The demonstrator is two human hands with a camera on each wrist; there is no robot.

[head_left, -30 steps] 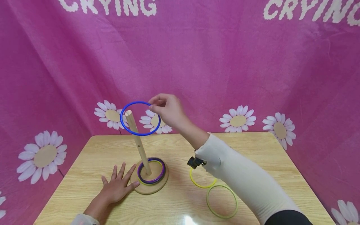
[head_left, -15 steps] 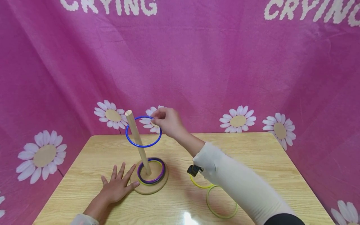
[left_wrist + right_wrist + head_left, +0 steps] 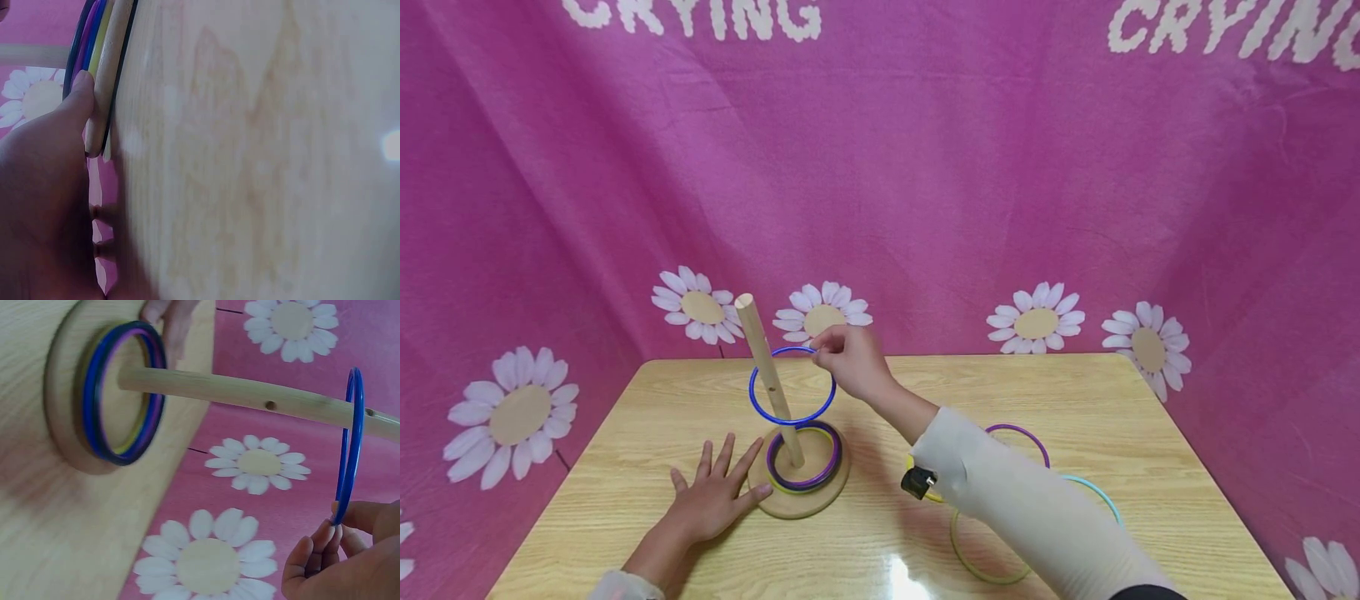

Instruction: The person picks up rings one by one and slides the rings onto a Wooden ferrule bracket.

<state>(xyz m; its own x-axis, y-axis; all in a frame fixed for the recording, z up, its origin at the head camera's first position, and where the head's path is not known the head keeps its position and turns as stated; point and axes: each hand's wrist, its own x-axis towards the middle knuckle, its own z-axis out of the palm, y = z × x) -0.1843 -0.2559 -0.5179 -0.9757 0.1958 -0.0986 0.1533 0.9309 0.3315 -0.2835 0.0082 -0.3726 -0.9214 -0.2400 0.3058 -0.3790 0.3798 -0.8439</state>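
Note:
My right hand (image 3: 854,363) pinches the right edge of a blue ring (image 3: 752,398). The ring hangs around the wooden peg (image 3: 767,367), partway down its length, as the right wrist view also shows with the blue ring (image 3: 358,444) encircling the peg (image 3: 237,394). Below it, a stack of dark, purple, blue and yellow rings (image 3: 94,406) lies around the peg's foot on the round wooden base (image 3: 797,505). My left hand (image 3: 711,500) rests with fingers spread beside the base, its thumb (image 3: 81,94) over the base's edge in the left wrist view.
On the wooden table (image 3: 662,417), right of the peg, lie a purple ring (image 3: 1037,442), a light blue ring (image 3: 1101,493), an olive ring (image 3: 977,572) and a yellow ring (image 3: 934,497), partly hidden by my right sleeve (image 3: 1030,500). A pink flowered cloth (image 3: 925,208) hangs behind.
My right hand has lowered the blue ring from the peg's top to partway down it. The purple and light blue rings have come into view behind the sleeve. My left hand has stayed put.

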